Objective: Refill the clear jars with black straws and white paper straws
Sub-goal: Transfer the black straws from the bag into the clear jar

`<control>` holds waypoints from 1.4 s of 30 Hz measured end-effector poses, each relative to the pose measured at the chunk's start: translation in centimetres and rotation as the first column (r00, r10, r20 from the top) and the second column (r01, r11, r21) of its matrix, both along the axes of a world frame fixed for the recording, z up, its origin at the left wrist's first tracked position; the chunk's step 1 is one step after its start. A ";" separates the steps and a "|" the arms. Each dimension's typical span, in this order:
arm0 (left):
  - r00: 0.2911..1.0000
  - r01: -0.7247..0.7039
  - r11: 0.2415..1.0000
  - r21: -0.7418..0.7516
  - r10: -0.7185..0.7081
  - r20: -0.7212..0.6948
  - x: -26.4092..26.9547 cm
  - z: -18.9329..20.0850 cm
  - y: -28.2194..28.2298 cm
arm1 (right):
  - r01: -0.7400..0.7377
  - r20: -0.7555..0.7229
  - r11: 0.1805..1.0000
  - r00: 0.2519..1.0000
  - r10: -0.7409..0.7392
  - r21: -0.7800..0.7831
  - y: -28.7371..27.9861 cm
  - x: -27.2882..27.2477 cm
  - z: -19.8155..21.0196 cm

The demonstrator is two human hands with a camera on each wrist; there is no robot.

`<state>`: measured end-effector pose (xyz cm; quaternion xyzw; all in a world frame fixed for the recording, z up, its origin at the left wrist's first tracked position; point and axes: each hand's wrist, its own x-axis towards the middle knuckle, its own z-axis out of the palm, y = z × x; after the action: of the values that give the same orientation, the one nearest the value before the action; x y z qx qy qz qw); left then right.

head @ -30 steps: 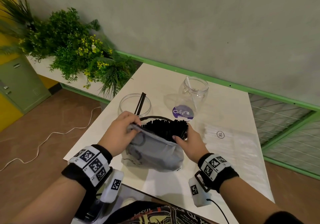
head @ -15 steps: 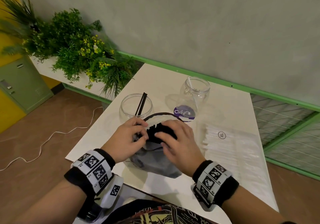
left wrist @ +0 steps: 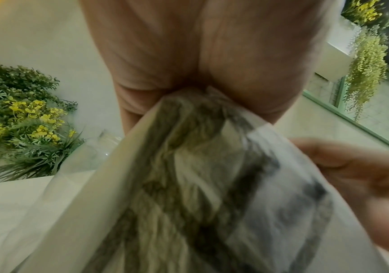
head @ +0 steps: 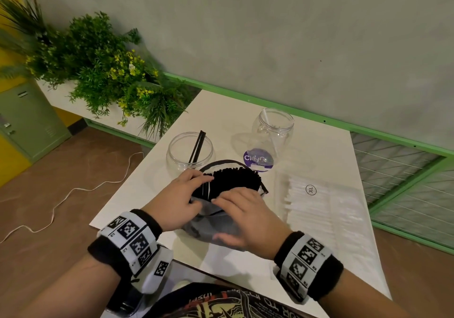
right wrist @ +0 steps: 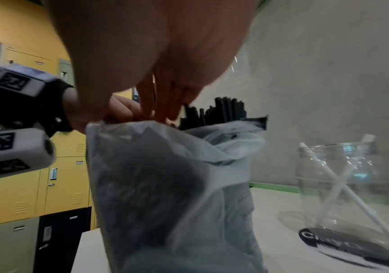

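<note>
Black straws [head: 235, 179] are standing bunched and upright in a translucent grey bag [head: 213, 229], ends poking out of its open mouth, right between the two hands at the near middle of the white table [head: 228, 118]. The left hand [head: 183, 198] is pinching the bag's near-left rim, fingers curled over the plastic. The right hand [head: 242, 213] is lying over the near-right rim with fingers reaching toward the straw ends and thumb against the bag's front; whether it is actually gripping any straws cannot be told. In the right wrist view its fingertips [right wrist: 163, 110] are sitting at the rim just beside the bundle. The straws' long axis is running roughly vertical, so a lift looks likely. Just beyond the left hand is sitting the wide clear jar [head: 189, 152] holding two black straws; farther right is standing the taller jar [head: 275, 131] with white paper straws. The wide jar is lying nearer the left hand.
</note>
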<state>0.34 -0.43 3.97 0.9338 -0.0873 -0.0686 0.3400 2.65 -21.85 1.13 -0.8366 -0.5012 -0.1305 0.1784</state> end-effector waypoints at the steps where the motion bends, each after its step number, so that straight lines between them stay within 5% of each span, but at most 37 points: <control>1: 1.000 0.003 1.000 0.003 -0.003 -0.006 0.1 0.1 0.0 | 0.027 0.007 0.994 1.000 -0.027 -0.108 0.0 0.0 -0.2; 6: 0.998 0.005 1.000 0.014 -0.004 -0.057 0.4 0.4 0.4 | 0.094 0.107 0.929 0.992 -0.060 -0.358 -0.8 0.8 -0.5; 11: 0.999 0.021 1.000 0.022 -0.021 -0.037 0.2 0.4 0.0 | 0.021 0.300 0.988 0.954 0.027 -0.153 -1.0 1.5 -0.8; 19: 0.998 0.025 0.984 0.174 -0.036 0.060 0.3 -0.8 -0.5 | 0.143 0.376 0.989 0.918 -0.126 -0.019 -1.3 0.9 -1.5; 24: 0.995 -0.026 0.989 0.147 0.011 0.104 0.6 -1.5 -0.1 | 0.215 0.278 0.977 0.937 -0.210 0.016 -3.6 0.8 -2.7; 34: 0.995 0.002 0.989 0.150 -0.017 0.098 0.7 -1.2 0.0 | 0.105 -0.025 0.914 0.992 -0.124 -0.391 -3.4 2.8 -1.6; 37: 0.996 0.000 0.989 0.145 -0.013 0.088 0.6 -1.2 0.3 | 0.104 0.015 0.896 0.994 -0.109 -0.431 -3.5 3.2 -1.7; 42: 0.990 -0.025 0.999 0.035 0.019 0.143 -0.1 -1.3 -0.3 | 0.106 0.117 0.958 0.990 -0.077 -0.267 -3.2 3.8 -2.4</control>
<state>0.21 -0.75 2.68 0.9434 -0.0997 0.0004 0.3163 6.50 -25.00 -1.26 -0.8675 -0.4838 -0.1122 0.0285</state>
